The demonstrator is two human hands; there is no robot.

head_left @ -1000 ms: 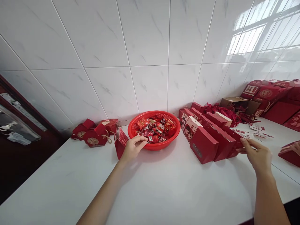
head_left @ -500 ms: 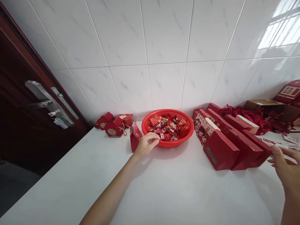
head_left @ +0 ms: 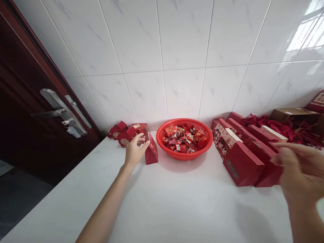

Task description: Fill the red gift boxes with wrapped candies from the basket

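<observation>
My left hand [head_left: 135, 151] is at the small red boxes left of the basket, fingers loosely bent and thumb apart, with nothing seen in them. Just right of it stands a wedge-shaped red box [head_left: 152, 152]. Behind the fingers are a small red favor box with a round gold pattern [head_left: 124, 139] and another favor box [head_left: 139, 127], partly covered. My right hand [head_left: 300, 170], blurred, is in front of the row of red gift boxes [head_left: 244, 162]; its fingers stretch leftward and no object shows in them.
A red plastic basket [head_left: 184, 157] full of wrapped candies [head_left: 183, 138] stands near the tiled wall. Red ribbons [head_left: 257, 119] and a brown cardboard box [head_left: 295, 116] lie at the back right. A dark door with a metal handle [head_left: 63, 113] borders the white table's left side.
My left hand has moved left from the basket's rim to the small boxes, uncovering the wedge-shaped box. My right hand has moved left and nearer, across the end of the gift boxes.
</observation>
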